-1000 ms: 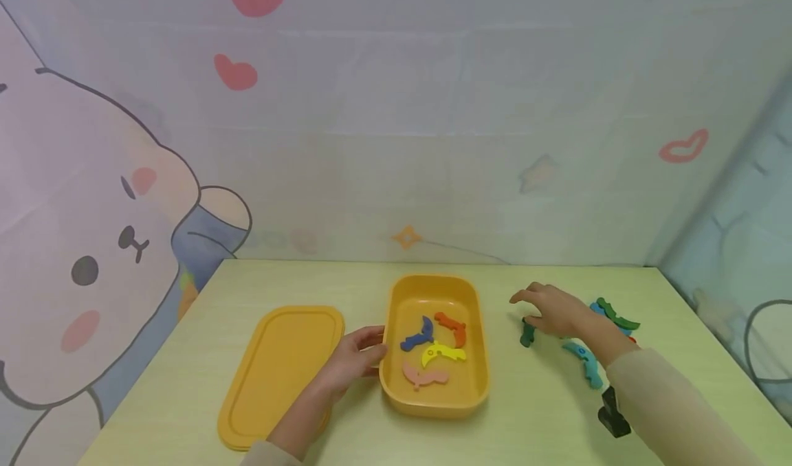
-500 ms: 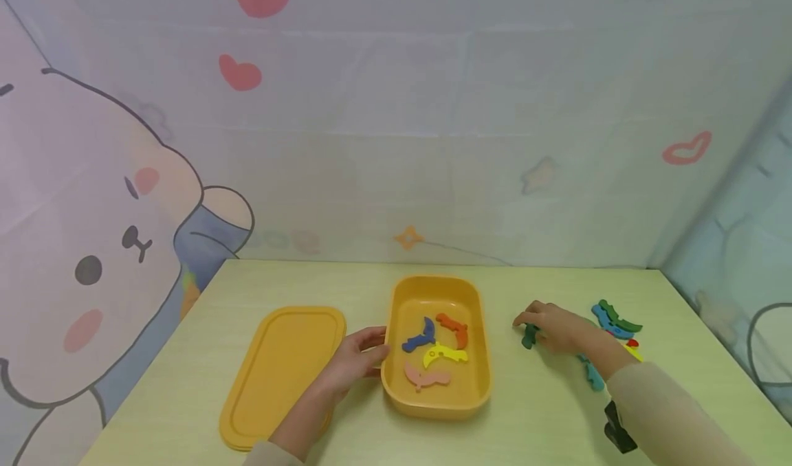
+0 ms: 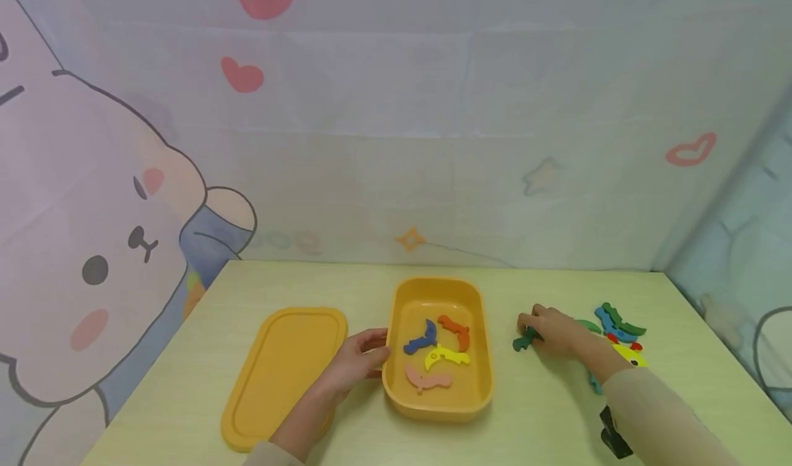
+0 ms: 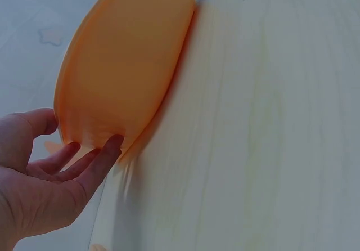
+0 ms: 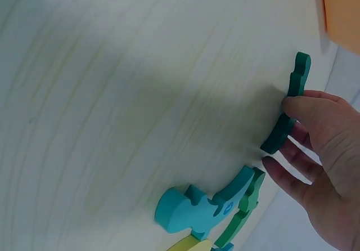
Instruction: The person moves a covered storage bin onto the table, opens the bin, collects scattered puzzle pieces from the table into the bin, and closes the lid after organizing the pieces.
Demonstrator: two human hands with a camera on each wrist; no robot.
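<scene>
My right hand pinches a dark green wooden toy piece between thumb and fingers, just right of the yellow container. In the right wrist view this thin, wavy piece stands on edge close over the table, the thumb on its near face. My left hand rests against the left side of the yellow plastic container, fingers loosely extended; in the left wrist view its fingertips touch the wall, the thumb at the rim. Inside lie blue, orange, yellow and pink pieces.
A flat yellow lid lies left of the container. At the right are more toy pieces: a green one, a yellow one with red parts and a teal one. A black object shows beside the right sleeve.
My right hand has come down over the dark green piece, taken hold of it and turned it slightly. The left hand stays at the container; the head view has shifted a little.
</scene>
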